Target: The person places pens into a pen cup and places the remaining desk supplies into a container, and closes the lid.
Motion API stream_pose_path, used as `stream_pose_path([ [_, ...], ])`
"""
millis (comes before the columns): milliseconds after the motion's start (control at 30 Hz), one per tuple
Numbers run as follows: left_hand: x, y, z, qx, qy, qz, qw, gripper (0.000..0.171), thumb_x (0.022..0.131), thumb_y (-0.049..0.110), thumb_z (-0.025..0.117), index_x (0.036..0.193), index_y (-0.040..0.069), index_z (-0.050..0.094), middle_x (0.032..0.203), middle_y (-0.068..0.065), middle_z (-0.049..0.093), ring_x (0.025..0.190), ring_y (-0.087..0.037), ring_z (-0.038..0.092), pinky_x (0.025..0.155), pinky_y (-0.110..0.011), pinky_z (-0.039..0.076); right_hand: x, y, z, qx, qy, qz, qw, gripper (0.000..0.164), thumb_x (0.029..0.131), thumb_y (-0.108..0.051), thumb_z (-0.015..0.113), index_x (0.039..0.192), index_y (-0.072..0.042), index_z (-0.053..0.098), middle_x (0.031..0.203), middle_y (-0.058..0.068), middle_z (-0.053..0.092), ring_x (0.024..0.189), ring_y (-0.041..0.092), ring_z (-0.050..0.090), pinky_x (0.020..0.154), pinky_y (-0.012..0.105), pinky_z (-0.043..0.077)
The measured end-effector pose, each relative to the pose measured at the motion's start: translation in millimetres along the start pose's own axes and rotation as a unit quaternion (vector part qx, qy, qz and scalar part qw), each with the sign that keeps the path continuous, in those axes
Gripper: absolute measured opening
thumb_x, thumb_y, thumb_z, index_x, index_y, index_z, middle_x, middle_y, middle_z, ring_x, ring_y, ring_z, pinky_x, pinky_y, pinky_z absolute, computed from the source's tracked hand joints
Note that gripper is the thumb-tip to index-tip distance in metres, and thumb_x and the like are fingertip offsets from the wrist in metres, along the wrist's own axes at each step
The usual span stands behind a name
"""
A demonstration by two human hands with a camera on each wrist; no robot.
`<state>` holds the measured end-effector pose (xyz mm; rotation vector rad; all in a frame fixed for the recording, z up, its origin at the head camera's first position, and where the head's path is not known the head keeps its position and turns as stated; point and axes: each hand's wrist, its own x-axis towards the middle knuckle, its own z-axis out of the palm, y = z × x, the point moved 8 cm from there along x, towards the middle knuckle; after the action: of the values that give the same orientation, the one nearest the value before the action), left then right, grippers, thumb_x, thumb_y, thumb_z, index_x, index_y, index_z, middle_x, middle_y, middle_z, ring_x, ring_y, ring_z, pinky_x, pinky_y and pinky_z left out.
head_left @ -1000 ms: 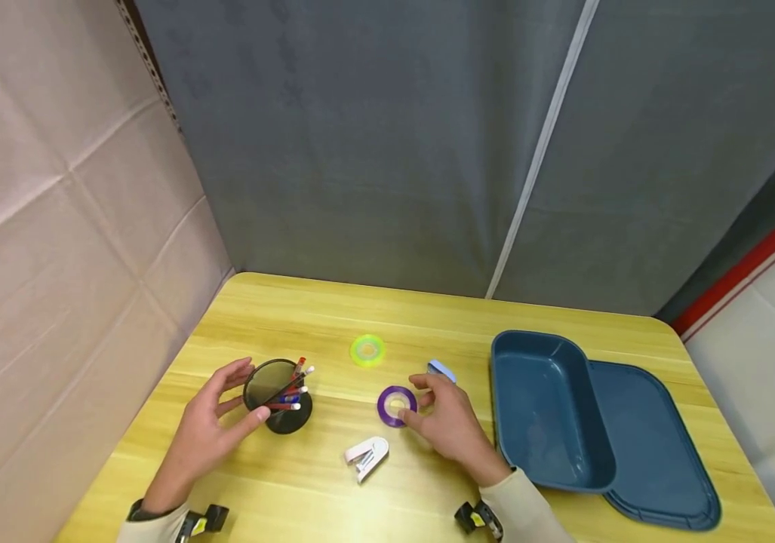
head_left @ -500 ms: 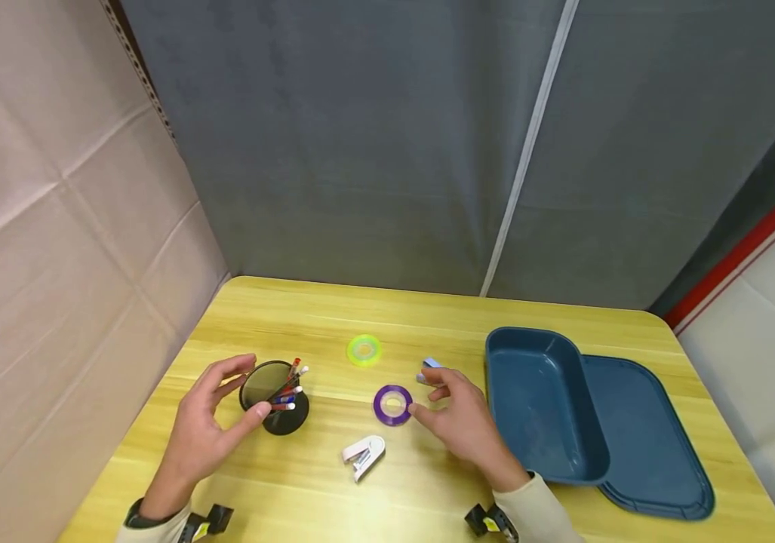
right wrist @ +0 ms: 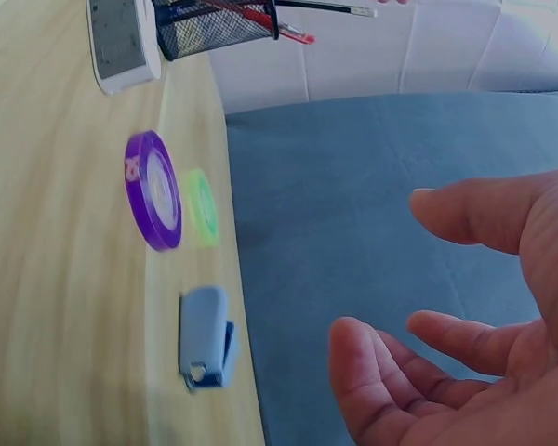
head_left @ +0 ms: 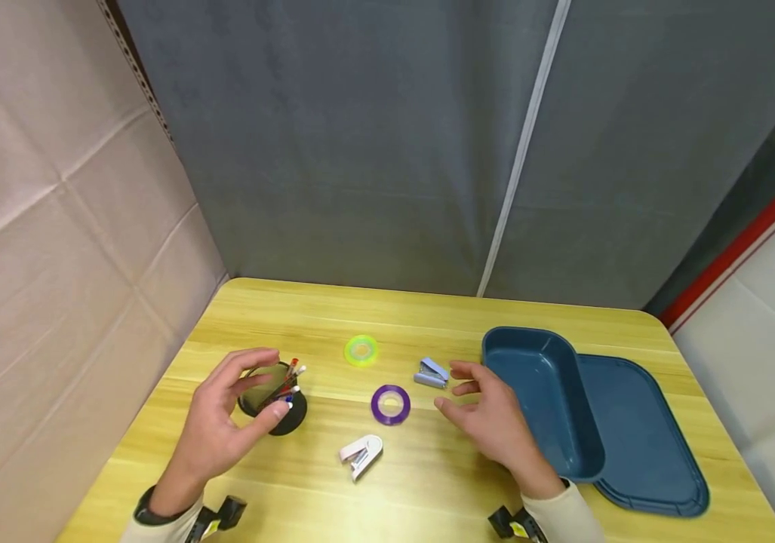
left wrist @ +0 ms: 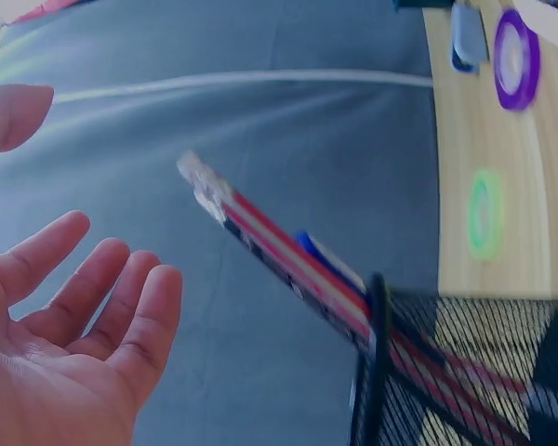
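Observation:
My left hand has its fingers spread beside and over the black mesh pen cup. Pens and pencils lean out of the cup; in the left wrist view the hand stands apart from them. My right hand, holding nothing, hovers with parted thumb and fingers to the right of a small blue stapler. The right wrist view shows that stapler lying below the hand's fingers. Between the hands lie a purple tape roll, a green tape roll and a white stapler.
A deep blue bin stands on the right side of the wooden table, overlapping a flat blue lid. A grey curtain hangs behind the table's far edge, and pale cloth covers the left side.
My right hand has moved right, away from the purple tape roll, so the blue stapler shows fully. My left hand has shifted slightly right, covering more of the pen cup.

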<state>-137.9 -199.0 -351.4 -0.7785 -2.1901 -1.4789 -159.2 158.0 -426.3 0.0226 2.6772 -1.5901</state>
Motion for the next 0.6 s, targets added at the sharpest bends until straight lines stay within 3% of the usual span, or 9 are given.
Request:
stream_pose_path([
  [167,6.9,14.7,15.5,-0.037,-0.019,0.022,0.9989,0.067,0.079,-0.019,0.077,0.141,-0.001,0.06,0.135,-0.013,0.062,0.126,-0.013,0.064,0.1,-0.026,0.059,-0.3,1.6,-14.5,-0.033,0.0,-0.006,0.999,0.061,0.09,-0.024,0.086,0.144,-0.009,0.061,0.137,0.012,0.068,0.112,0.023,0.068,0.087,0.03,0.063],
  [333,12.0,21.2,37.1,-0.054,-0.041,0.009,0.9976,0.063,0.083,-0.015,0.077,0.141,0.004,0.06,0.135,-0.011,0.061,0.126,-0.014,0.064,0.099,-0.029,0.06,-2.3,9.3,-28.2,-0.053,-0.006,-0.011,0.999,0.062,0.092,-0.025,0.084,0.147,-0.012,0.058,0.139,0.009,0.067,0.116,0.024,0.068,0.083,0.021,0.059],
  [600,15.0,24.0,71.9,-0.095,-0.076,-0.002,0.9926,0.058,0.087,-0.01,0.078,0.14,0.005,0.06,0.134,-0.014,0.062,0.125,-0.018,0.065,0.098,-0.034,0.062,-10.7,17.6,-53.5,-0.047,-0.014,-0.055,0.997,0.067,0.096,-0.03,0.081,0.154,-0.013,0.052,0.149,0.012,0.061,0.119,0.028,0.066,0.081,0.023,0.061],
])
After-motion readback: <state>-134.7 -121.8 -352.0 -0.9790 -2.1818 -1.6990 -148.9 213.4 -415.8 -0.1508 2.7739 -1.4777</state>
